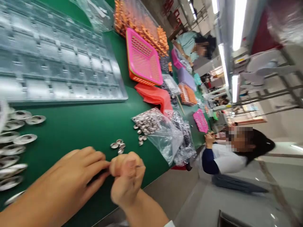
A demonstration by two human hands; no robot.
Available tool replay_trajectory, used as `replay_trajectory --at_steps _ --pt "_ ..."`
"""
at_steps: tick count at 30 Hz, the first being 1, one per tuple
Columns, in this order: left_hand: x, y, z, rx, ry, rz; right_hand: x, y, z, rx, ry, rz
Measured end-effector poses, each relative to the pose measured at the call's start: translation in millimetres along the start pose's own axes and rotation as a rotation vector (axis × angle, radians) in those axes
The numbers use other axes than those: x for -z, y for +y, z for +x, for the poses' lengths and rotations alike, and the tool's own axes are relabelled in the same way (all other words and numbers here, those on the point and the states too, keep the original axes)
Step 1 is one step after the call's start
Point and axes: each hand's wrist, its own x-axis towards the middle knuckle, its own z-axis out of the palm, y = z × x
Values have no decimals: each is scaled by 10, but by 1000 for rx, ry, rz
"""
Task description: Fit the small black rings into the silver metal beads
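My left hand [78, 175] reaches in from the lower left, back of the hand up, its fingers bent and pinched together at the tips. They meet the curled fingers of my right hand [127, 176], which is closed in a fist with the thumb on top. Whatever the fingers hold, if anything, is hidden where the hands touch. Just beyond them lies a small group of shiny oval metal pieces [121, 145] on the green table [78, 129]. Larger oval metal pieces [14, 148] are lined up at the left edge, beside my left forearm.
A clear compartment tray [59, 63] covers the upper left. Beyond stand a pink basket [144, 56], red sheet material [156, 96], orange parts [142, 22] and an open plastic bag [151, 121] of metal pieces. Two people [222, 157] work farther along the table.
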Motion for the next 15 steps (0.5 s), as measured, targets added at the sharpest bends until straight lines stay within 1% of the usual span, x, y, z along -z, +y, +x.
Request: replay_trajectory --at_steps 1,3,6,9,15 --pt "51 45 7 14 -47 4 -16 -52 13 7 22 66" --pt "134 128 37 24 -93 13 -37 -145 41 7 -6 130" --pt "195 198 103 70 -166 38 -41 -221 79 -8 15 194" --pt "200 216 136 94 -157 54 -40 -249 92 -17 21 230" --pt "133 196 94 68 -95 36 -48 -280 104 -8 2 240"
